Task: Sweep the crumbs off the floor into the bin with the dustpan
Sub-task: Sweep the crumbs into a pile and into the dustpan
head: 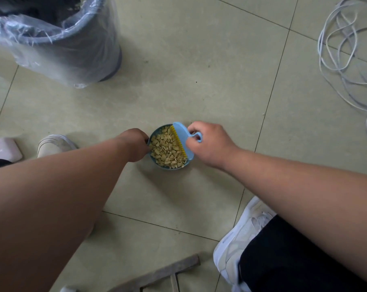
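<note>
Standing at the upper left of the frame: the bin [58,39], grey, lined with a clear plastic bag, mouth open, well apart from the work.

Reaching in from the lower left toward mid-frame: the left hand [135,144], fingers curled at the left rim of the dustpan [155,134], apparently gripping it; actual finger contact hidden behind the knuckles.

Sitting on the floor tile [199,91] at the centre: the small round blue dustpan, heaped with the pale yellow crumbs [166,149], nearly all of them already inside.

Pressing against the pan's right edge: the blue hand brush [183,140] with its yellow bristles turned into the pile, acting as a gate.

Coming in from the right: the right hand [210,144], fingers pinching the brush by its looped handle.

Judging the step as finishing the gather and readying the lift. Doing it well: keeping the brush hard against the open edge while tilting the pan's mouth slightly up, lifting level and slowly since the heap is riding high, carrying low toward the bin at upper left, tipping only once over the liner's mouth.

Lying at the far right: a tangle of white cable [342,60], out of the carrying path.
</note>
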A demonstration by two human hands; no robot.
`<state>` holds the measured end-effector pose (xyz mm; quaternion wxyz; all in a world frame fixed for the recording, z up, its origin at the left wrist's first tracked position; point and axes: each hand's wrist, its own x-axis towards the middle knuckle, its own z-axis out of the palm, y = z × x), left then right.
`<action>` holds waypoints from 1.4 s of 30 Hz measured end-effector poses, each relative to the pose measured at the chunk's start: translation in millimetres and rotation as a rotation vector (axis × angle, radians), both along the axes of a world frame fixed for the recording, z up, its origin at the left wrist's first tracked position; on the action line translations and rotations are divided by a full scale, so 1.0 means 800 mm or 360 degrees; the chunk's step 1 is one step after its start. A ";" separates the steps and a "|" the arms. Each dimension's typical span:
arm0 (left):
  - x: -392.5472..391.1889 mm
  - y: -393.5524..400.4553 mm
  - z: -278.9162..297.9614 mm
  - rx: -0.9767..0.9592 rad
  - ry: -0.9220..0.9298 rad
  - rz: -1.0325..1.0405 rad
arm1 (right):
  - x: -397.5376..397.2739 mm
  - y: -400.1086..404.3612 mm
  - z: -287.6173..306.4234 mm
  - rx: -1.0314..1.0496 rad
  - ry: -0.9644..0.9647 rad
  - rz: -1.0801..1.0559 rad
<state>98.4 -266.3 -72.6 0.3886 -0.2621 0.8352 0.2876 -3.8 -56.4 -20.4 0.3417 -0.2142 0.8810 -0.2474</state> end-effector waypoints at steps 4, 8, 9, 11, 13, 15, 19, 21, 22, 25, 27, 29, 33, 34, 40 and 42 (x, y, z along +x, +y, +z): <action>-0.001 -0.003 -0.004 0.0086 0.0013 0.0225 | -0.051 0.011 0.007 -0.0159 -0.0301 -0.0505; -0.005 -0.003 -0.008 0.0182 0.0025 0.0450 | -0.090 0.022 0.016 -0.0259 -0.0403 -0.0816; -0.006 -0.003 -0.007 0.0197 0.0029 0.0486 | -0.098 0.025 0.016 -0.0275 -0.0408 -0.0876; -0.009 -0.003 -0.005 0.0211 0.0042 0.0538 | -0.109 0.030 0.017 -0.0288 -0.0405 -0.0990; -0.011 -0.002 -0.003 0.0242 0.0046 0.0592 | -0.115 0.035 0.016 -0.0306 -0.0421 -0.1063; -0.013 -0.002 -0.004 0.0280 0.0059 0.0643 | -0.116 0.037 0.015 -0.0298 -0.0445 -0.1070; -0.013 -0.004 -0.007 0.0346 0.0083 0.0711 | -0.111 0.036 0.013 -0.0226 -0.0409 -0.0984; -0.013 -0.005 -0.008 0.0370 0.0101 0.0730 | -0.110 0.036 0.010 -0.0233 -0.0398 -0.1012; -0.013 -0.005 -0.008 0.0377 0.0105 0.0736 | -0.110 0.036 0.009 -0.0239 -0.0388 -0.1036; -0.014 -0.008 -0.008 0.0391 0.0108 0.0741 | -0.111 0.036 0.007 -0.0252 -0.0368 -0.1056; -0.015 -0.009 -0.007 0.0398 0.0112 0.0742 | -0.112 0.036 0.005 -0.0264 -0.0373 -0.1069; -0.016 -0.010 -0.006 0.0402 0.0117 0.0743 | -0.113 0.035 0.004 -0.0271 -0.0387 -0.1073; -0.019 -0.010 -0.003 0.0409 0.0122 0.0730 | -0.112 0.032 0.002 -0.0277 -0.0407 -0.1059; -0.020 -0.010 -0.002 0.0411 0.0122 0.0727 | -0.113 0.032 0.002 -0.0280 -0.0408 -0.1055; -0.036 -0.011 0.017 0.0380 0.0170 0.0697 | -0.122 0.029 0.012 -0.0301 -0.0375 -0.1057; -0.044 -0.016 0.028 0.0363 0.0195 0.0681 | -0.128 0.025 0.020 -0.0321 -0.0350 -0.1082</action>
